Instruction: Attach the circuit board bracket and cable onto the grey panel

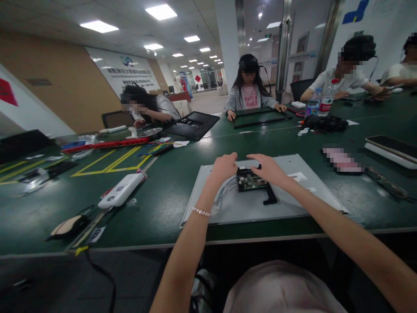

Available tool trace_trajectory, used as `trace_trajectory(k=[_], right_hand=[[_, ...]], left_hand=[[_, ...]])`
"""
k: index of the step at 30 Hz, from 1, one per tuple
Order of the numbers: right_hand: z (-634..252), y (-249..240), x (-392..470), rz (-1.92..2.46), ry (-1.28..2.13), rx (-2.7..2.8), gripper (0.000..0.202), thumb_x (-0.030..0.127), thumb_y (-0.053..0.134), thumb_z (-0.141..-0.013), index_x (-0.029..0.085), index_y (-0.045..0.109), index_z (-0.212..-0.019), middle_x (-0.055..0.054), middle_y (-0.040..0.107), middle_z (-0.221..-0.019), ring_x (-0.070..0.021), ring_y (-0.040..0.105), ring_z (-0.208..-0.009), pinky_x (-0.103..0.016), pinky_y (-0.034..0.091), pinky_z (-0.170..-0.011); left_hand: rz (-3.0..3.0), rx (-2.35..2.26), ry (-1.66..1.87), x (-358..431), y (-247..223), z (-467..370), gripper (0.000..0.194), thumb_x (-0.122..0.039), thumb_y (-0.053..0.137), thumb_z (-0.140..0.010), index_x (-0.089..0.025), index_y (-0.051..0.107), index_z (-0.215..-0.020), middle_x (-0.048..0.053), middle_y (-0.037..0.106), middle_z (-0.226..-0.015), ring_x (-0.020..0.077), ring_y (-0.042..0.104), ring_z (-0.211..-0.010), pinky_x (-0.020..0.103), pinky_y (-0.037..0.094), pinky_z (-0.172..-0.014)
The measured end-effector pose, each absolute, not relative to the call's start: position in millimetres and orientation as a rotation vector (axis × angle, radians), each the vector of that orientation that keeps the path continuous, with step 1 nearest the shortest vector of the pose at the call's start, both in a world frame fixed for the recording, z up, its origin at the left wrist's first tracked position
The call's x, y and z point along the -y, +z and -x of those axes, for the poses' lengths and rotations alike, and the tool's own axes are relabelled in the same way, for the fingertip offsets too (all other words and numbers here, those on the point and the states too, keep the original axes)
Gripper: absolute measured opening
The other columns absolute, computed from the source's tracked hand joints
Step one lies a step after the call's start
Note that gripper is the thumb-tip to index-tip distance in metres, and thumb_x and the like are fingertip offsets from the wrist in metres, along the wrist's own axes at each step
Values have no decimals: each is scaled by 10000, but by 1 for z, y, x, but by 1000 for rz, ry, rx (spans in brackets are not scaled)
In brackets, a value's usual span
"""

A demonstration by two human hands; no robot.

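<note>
A flat grey metal panel (224, 213), which looks like the back of a display, lies on the table before me. On it sits a black plastic bracket (270, 195) framing a green circuit board (250, 181). My left hand (225, 167) has its fingers curled at the bracket's far left corner. At the far right side, my right hand (266, 168) grips the bracket between thumb and fingers. Thin pale cables (224, 191) run from the board's left side across the panel, partly behind my left wrist. My fingertips partly hide the bracket's far edge.
A white power strip (122, 190) and a computer mouse (70, 227) lie to the left. Rightward are a pink phone (342, 161), glasses (387, 182) and a white box-like device (391, 152). Across the table, a person holds a black frame (260, 124); other people sit nearby.
</note>
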State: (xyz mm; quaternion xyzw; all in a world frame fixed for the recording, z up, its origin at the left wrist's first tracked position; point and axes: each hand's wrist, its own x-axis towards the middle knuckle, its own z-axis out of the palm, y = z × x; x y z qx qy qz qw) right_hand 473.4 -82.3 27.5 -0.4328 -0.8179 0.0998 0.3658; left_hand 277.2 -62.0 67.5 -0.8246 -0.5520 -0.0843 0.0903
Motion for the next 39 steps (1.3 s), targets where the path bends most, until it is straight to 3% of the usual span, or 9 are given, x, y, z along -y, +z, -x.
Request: trace_trajectory(k=[5,10,15,20,24,28,33,37,39], right_hand=[[-457,25,89,1009,339,2088,457,214,589,-835,154,570,-1288,-133,628,-1261,-250,578,-1165,-417,426,-1018],[-447,17,91,933,427,2064,548,175,652,-760,161,545,-1298,-134,617,-1276,-252,578,-1161,-408,431,-1002],[-445,16,93,952,467,2021,483,170,675,-745,165,579,-1218,-124,618,-1170,-226,633,-990,-378,483,-902],[-450,27,96,1084,448,2023,319,276,693,-738,174,613,-1030,-47,595,-914,-178,598,-767,-308,473,-728],[-461,34,95,1127,694,2035,276,339,677,-737,206,543,-939,49,560,-662,-159,557,-624,-268,407,-605],[-466,35,95,1146,813,1986,335,352,673,-732,228,470,-969,66,580,-642,-162,578,-604,-251,393,-575],[-462,34,97,1350,576,1998,441,305,703,-711,197,447,-1053,-11,639,-726,-206,621,-670,-258,393,-576],[-472,40,91,1349,471,2031,225,223,627,-752,200,509,-942,-36,647,-738,-209,625,-698,-270,399,-606],[-483,45,88,1289,523,2007,149,256,618,-767,207,525,-874,-32,646,-753,-200,627,-704,-273,410,-614]], left_hand=[[2648,1622,-341,58,71,-269,221,-143,536,-746,-175,669,-919,61,701,-832,205,654,-779,265,458,-692],[2891,1488,-295,53,67,-266,232,-128,563,-686,-153,664,-893,61,704,-854,203,656,-791,257,463,-697],[2984,1480,-371,54,68,-266,276,-113,559,-668,-161,626,-932,46,704,-843,197,656,-781,249,453,-661],[2981,1448,-530,63,70,-277,307,-107,533,-690,-173,585,-985,14,683,-770,182,642,-739,255,441,-659],[3093,1387,-639,69,69,-287,333,-107,507,-721,-179,556,-1042,-9,678,-750,162,638,-707,251,453,-665],[3205,1341,-803,72,67,-292,350,-105,494,-744,-177,537,-1083,-18,688,-749,139,639,-695,237,465,-671],[3274,1301,-980,76,65,-298,453,-97,482,-760,-167,487,-1208,-21,690,-746,126,645,-687,238,482,-690],[3269,1274,-1040,81,68,-303,485,-183,524,-825,-167,448,-1304,-4,701,-805,139,656,-744,271,499,-753],[3275,1252,-1126,84,70,-306,491,-227,520,-859,-164,427,-1337,19,714,-870,148,664,-805,281,503,-786]])
